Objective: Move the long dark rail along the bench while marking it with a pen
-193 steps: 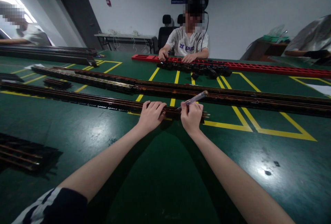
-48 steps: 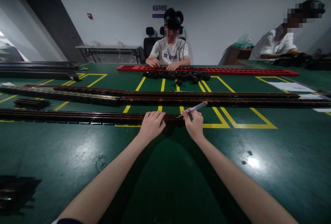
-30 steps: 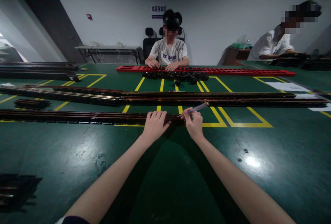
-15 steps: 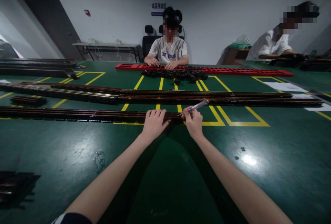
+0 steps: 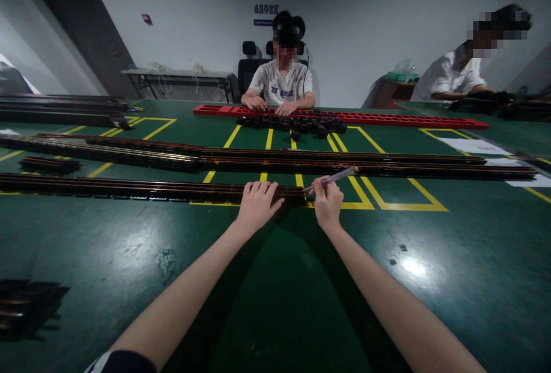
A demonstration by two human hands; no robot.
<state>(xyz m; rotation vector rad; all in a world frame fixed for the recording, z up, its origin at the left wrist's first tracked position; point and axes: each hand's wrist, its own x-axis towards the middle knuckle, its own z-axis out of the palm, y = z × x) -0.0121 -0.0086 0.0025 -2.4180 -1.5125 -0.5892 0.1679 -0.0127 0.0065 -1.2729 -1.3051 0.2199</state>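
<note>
A long dark rail with thin copper-coloured lines runs across the green table, its right end in front of me. My left hand lies over the rail near that end, fingers stretched out and thumb apart. Just past the end, my right hand is closed around a slim screwdriver with a clear, purplish handle. Its thin metal shaft points left, the tip at the rail's end; whether it touches is too small to tell.
Behind the rail lie more long dark rails. Farther back, a co-worker sits at a red slotted frame with a heap of black parts. Short dark pieces lie near left. Another person works at far right.
My right hand has moved slightly right with the screwdriver, its tip shifting from over the rail toward the rail's end. My left hand stays in place on the rail.
</note>
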